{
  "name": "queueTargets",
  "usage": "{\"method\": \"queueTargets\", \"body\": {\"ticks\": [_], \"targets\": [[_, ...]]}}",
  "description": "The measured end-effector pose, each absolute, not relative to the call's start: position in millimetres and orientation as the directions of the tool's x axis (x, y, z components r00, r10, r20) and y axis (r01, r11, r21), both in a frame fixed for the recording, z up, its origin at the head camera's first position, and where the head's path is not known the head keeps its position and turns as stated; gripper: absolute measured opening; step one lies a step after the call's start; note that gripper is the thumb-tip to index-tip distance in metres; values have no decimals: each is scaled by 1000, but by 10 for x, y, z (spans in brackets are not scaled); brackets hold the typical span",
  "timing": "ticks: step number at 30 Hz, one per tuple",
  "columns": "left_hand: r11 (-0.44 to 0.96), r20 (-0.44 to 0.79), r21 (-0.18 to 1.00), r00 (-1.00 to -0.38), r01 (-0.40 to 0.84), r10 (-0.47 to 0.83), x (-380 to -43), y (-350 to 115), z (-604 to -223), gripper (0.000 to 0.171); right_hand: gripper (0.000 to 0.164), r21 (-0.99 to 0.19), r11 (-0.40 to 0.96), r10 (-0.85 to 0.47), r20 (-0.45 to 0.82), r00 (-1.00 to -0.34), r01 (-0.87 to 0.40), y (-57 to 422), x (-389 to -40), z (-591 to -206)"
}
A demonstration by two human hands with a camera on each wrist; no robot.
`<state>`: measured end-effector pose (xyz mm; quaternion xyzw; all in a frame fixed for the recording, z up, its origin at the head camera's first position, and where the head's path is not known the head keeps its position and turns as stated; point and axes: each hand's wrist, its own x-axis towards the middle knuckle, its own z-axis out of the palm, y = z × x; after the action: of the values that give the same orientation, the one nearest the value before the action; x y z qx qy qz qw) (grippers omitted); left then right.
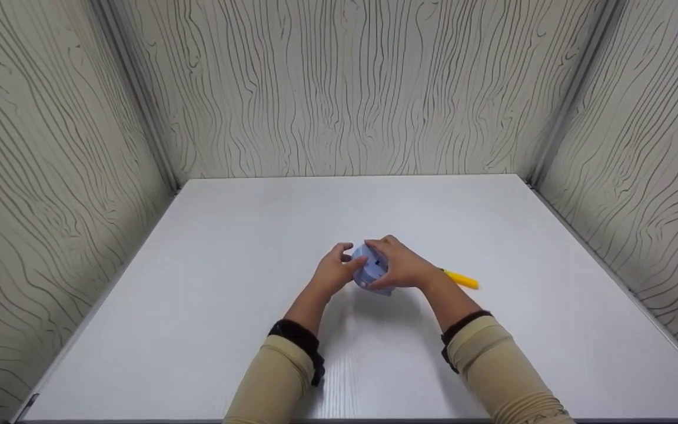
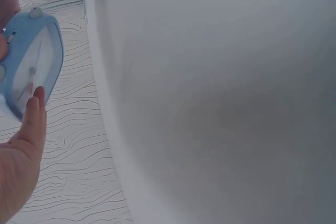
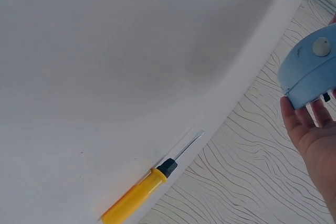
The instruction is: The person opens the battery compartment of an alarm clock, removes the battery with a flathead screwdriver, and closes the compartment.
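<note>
A light blue alarm clock point(image 1: 367, 273) is held up off the white table, its back with a small black part facing the head camera. In the left wrist view its clear face and hands show. My right hand point(image 1: 404, 263) grips the clock's rim, thumb below and fingers above. My left hand point(image 1: 334, 270) is at the clock's left side, its thumb on the back. Two fairly straight fingers point(image 2: 32, 119) of that hand lie against the face side. A pale round foot point(image 3: 321, 46) shows on the casing in the right wrist view.
A yellow screwdriver point(image 1: 461, 279) with a black collar lies on the table point(image 1: 227, 247), just right of my right wrist. Its metal shaft point(image 3: 189, 146) shows in the right wrist view. Wood-grain patterned panels point(image 1: 339, 88) enclose the table at the back and sides.
</note>
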<state>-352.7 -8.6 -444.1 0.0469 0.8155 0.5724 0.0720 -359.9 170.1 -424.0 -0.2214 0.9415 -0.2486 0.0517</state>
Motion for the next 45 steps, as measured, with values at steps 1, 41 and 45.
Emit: {"method": "queueTargets", "body": {"ticks": [1,41,45], "targets": [[336,-69,942,-985,-13,156,-3530,-85,-4443,64,92,-484,782,-444,13,-896,-394,1696,-3596,-4240],[148,-99,985,-994,-91,48,-3558,-105,-4449,64,100,-495,738,-476,101,-874,-459,1820,-3595,-4246],[123,-111,987,-993,-106,40,-3563,-119,-4453,64,106,-545,733,-441,74,-894,-407,1856,-3594,-4255]]}}
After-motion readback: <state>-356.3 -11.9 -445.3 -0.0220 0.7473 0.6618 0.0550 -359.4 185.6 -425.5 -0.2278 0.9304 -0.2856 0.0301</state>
